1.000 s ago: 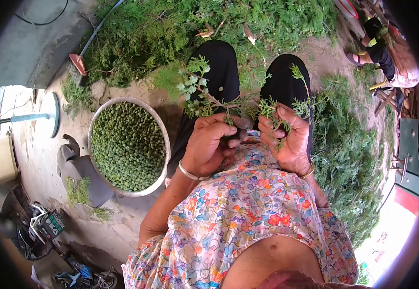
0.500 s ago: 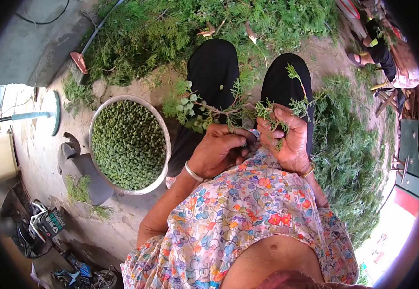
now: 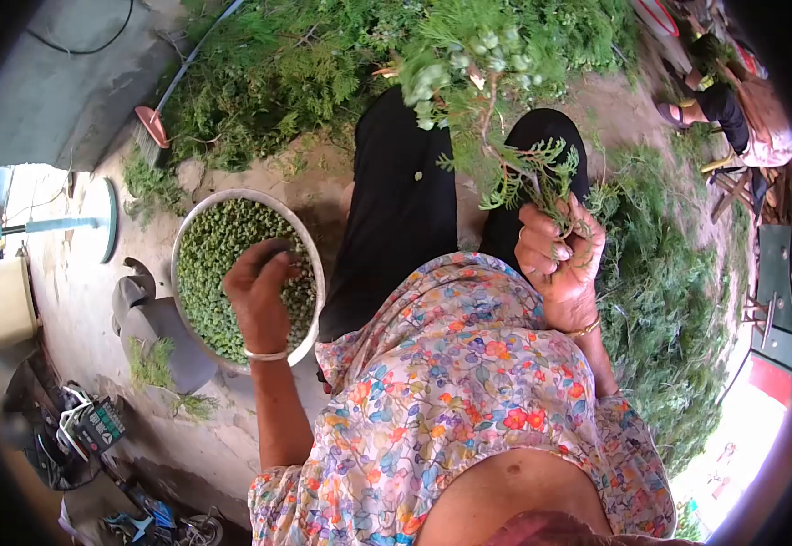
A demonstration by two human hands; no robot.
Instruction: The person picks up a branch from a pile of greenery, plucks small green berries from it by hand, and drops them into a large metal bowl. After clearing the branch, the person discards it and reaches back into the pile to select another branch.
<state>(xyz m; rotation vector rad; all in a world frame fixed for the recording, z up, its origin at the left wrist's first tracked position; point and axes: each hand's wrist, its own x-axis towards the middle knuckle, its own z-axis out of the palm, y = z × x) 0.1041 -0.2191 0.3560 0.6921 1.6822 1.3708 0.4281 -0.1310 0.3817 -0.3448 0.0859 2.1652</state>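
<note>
My right hand (image 3: 562, 250) is closed around the stem of a leafy conifer sprig (image 3: 492, 118), its fingers bent in front of my right knee. Pale green seed cones cluster at the sprig's upper end, which is blurred by motion. My left hand (image 3: 261, 289), wearing a white bangle, hovers over a round metal basin (image 3: 177, 273). Many small green cones (image 3: 209, 305) fill the basin. The left fingers are bent and drawn together; whatever lies between them is hidden.
Cut conifer branches (image 3: 296, 96) are heaped ahead, with more greenery (image 3: 660, 300) at my right. A broom (image 3: 150, 127) leans at upper left. Beside the basin sits a grey object (image 3: 164, 341); a fan (image 3: 96, 220) stands further left. Another person's leg (image 3: 724, 114) shows at upper right.
My left hand has gone from the sprig in my lap to above the basin. The sprig has swung up and away from me in my right hand.
</note>
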